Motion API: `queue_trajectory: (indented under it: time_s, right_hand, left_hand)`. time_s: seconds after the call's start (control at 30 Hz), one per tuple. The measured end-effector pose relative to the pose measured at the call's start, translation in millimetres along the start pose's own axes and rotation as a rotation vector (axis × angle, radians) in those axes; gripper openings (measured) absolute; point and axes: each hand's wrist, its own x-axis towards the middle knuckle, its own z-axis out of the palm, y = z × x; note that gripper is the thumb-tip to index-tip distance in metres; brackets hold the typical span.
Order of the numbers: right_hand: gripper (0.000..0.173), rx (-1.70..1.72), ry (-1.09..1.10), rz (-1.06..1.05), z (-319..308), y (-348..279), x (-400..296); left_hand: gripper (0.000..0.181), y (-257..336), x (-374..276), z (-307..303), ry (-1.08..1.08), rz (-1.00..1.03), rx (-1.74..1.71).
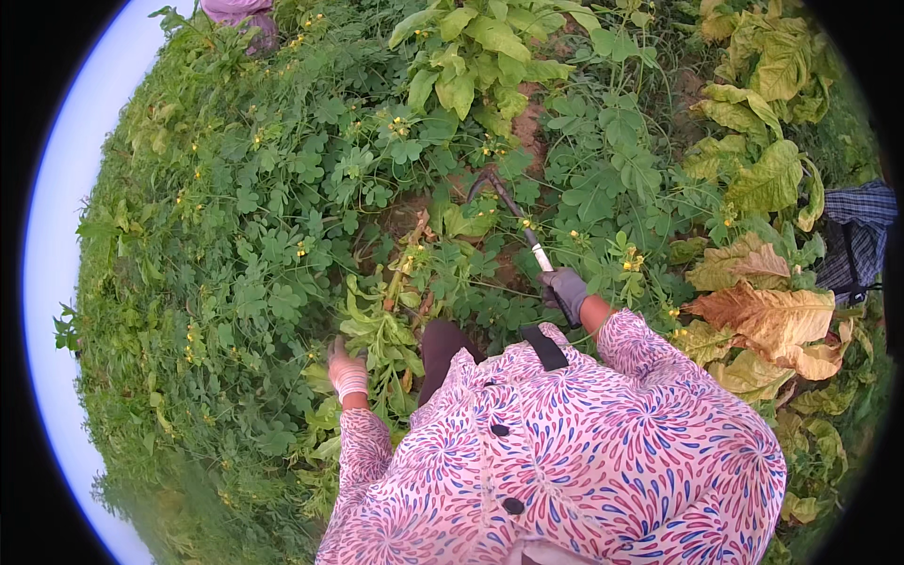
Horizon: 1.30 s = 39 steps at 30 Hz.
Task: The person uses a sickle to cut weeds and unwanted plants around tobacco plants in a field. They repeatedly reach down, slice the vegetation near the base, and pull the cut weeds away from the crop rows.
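My right hand [565, 289], in a grey glove, is closed around the handle of a short sickle-like weeding tool [510, 201]. Its shaft is dark with a white band, and its curved metal head rests among low leaves at the far end. Ahead of my knee, a thick, leaf-stripped stalk [401, 272] slants over the weeds. My left hand [347, 369] wears a pale glove and reaches into foliage beside a light green leafy plant [381, 328]. Leaves partly cover its fingers, so whether it grasps anything is unclear.
Dense clover-like weeds [282, 240] with yellow flowers spread ahead and left. A large broad-leaved plant [487, 49] stands at the top. Yellowing and browned leaves [770, 325] line the right, near dark checked cloth [858, 233]. A person in pink [240, 14] appears at top left.
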Motion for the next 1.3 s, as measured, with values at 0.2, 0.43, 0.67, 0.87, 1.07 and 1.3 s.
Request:
queue_trajectory:
  time_s: [0.2, 0.43, 0.67, 0.87, 1.07, 1.3]
  right_hand:
    - [0.026, -0.160, 0.103, -0.077, -120.9, -18.0, -57.4]
    - [0.025, -0.254, 0.278, -0.004, -172.9, -21.6, -85.3]
    - [0.033, -0.310, 0.191, -0.095, -144.8, -22.2, -45.9]
    - [0.034, -0.681, 0.086, -0.011, -57.7, -34.9, 13.2]
    - [0.029, -0.711, -0.083, 0.092, 13.3, -20.9, 162.8]
    - [0.025, -0.223, 0.111, 0.101, -51.9, -6.9, 166.8]
  left_hand:
    - [0.048, -86.4, -7.0, 159.2, -0.263, -0.170, -0.595]
    - [0.034, -15.3, -76.9, 125.2, -0.380, -0.403, -0.536]
    - [0.037, -9.6, -51.1, 140.4, -0.418, -0.304, -0.738]
    - [0.036, -61.1, -59.6, 96.8, -0.255, -0.464, -0.752]
    - [0.035, -137.0, -62.1, 81.6, -0.036, -0.599, -0.688]
    - [0.037, -81.8, -48.0, 88.7, -0.130, -0.581, -0.628]
